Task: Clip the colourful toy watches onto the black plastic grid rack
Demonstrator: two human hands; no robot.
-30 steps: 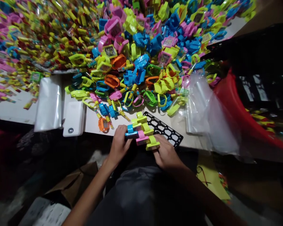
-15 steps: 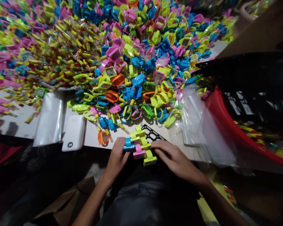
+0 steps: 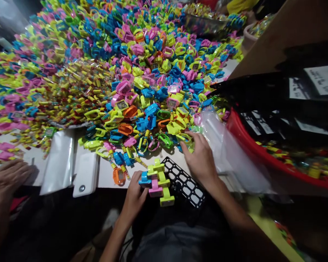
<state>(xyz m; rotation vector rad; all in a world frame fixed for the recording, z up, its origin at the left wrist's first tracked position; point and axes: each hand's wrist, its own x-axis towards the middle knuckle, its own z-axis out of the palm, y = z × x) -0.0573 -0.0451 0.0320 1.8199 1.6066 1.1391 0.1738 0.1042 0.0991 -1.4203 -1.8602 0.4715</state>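
"What's your left hand (image 3: 133,198) doing?"

"You're clenching a stack of lime, pink and blue plastic toy watches (image 3: 157,182) just off the near edge of the white table (image 3: 106,178). They're looking light, stiff and slick, so you're best holding the stack around its middle."

"And your right hand (image 3: 200,160)?"

"Your fingers (image 3: 187,136) are resting on a lime toy watch (image 3: 186,141) at the near edge of the heaped pile of toy watches (image 3: 142,72); I can't tell whether they're gripping. A black plastic grid rack (image 3: 183,182) is lying just right of the stack, and a clear plastic bag (image 3: 221,145) is crowding your right."

Stacked neon plastic toy watches (image 3: 156,183)
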